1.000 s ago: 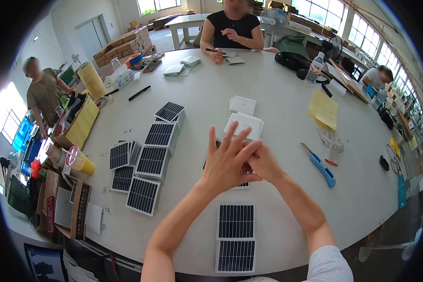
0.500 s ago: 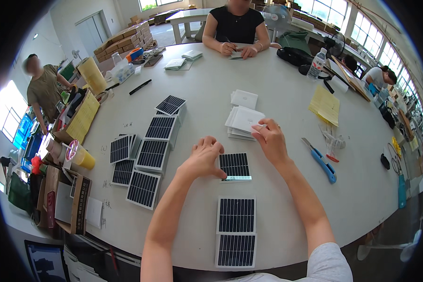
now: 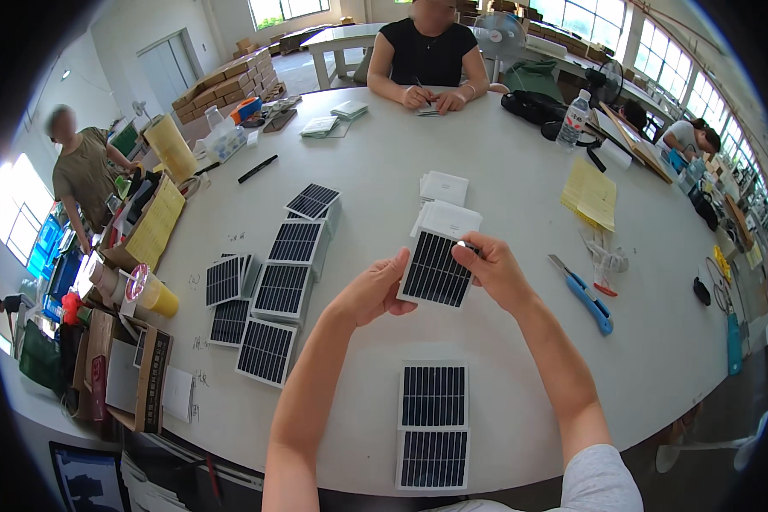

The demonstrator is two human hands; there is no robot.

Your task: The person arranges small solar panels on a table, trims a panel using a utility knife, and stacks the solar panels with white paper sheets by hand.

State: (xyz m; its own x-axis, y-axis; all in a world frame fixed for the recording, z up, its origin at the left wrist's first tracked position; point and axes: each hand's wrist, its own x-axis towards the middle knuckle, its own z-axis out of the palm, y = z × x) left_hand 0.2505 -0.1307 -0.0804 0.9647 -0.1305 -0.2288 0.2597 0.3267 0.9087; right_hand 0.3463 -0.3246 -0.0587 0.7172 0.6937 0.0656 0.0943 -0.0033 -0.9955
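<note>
You hold the small dark rectangular solar panel (image 3: pixel 436 270) lifted above the white round desk (image 3: pixel 520 171), left hand (image 3: pixel 374 290) and right hand (image 3: pixel 493 270) pinching opposite edges, face up, probably for inspection; two finished panels (image 3: pixel 433 425) lie nearer you.

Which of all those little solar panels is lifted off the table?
The panel between both hands, held above the white stack; all others lie flat.

Two bare forearms with no gloves; right upper arm (image 3: pixel 602 482) in a short light-grey sleeve.
</note>
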